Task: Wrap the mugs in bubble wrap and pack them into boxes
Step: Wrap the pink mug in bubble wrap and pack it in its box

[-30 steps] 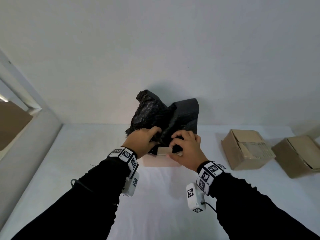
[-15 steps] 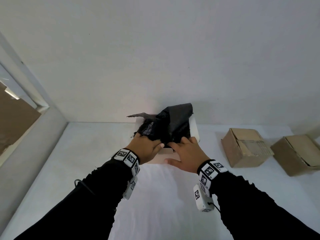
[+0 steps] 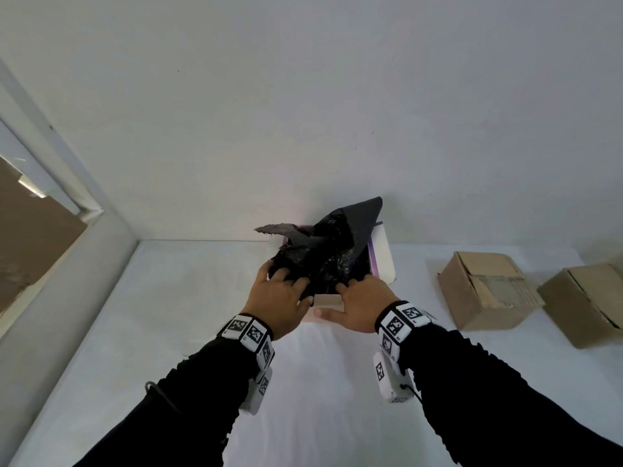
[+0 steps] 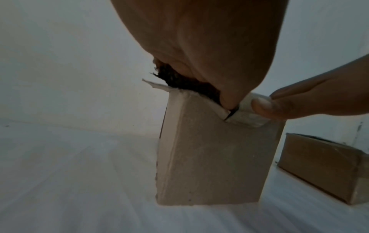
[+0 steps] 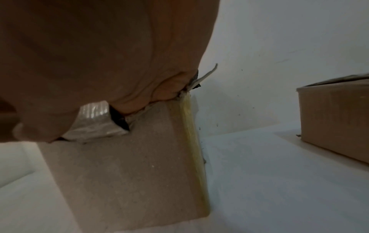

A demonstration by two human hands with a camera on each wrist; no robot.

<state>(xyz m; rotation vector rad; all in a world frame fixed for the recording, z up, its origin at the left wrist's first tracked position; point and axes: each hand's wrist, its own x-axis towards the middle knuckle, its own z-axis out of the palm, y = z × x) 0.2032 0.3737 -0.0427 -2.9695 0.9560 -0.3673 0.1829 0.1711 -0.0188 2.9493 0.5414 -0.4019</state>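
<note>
A bundle of black bubble wrap (image 3: 332,252) sits half inside an open pale cardboard box (image 3: 382,261) at the back of the white table; the mug itself is hidden by the wrap. My left hand (image 3: 283,291) lies on the bundle's left side with its fingers curled over the wrap, which shows at the rim (image 4: 179,80) in the left wrist view. My right hand (image 3: 359,298) grips the box's front edge, fingers inside, thumb (image 4: 263,107) outside on a small taped flap (image 5: 95,121). The box front (image 5: 129,165) stands upright on the table.
Two brown cardboard boxes (image 3: 485,288) (image 3: 586,305) lie to the right of the pale box; the nearer one appears in the wrist views (image 4: 319,165) (image 5: 335,113). A white wall (image 3: 303,112) rises right behind the box, and a window frame (image 3: 67,197) runs along the left.
The black bundle has sunk lower into the box. My left hand has moved onto its top left, and my right hand has shifted to the box's front edge.
</note>
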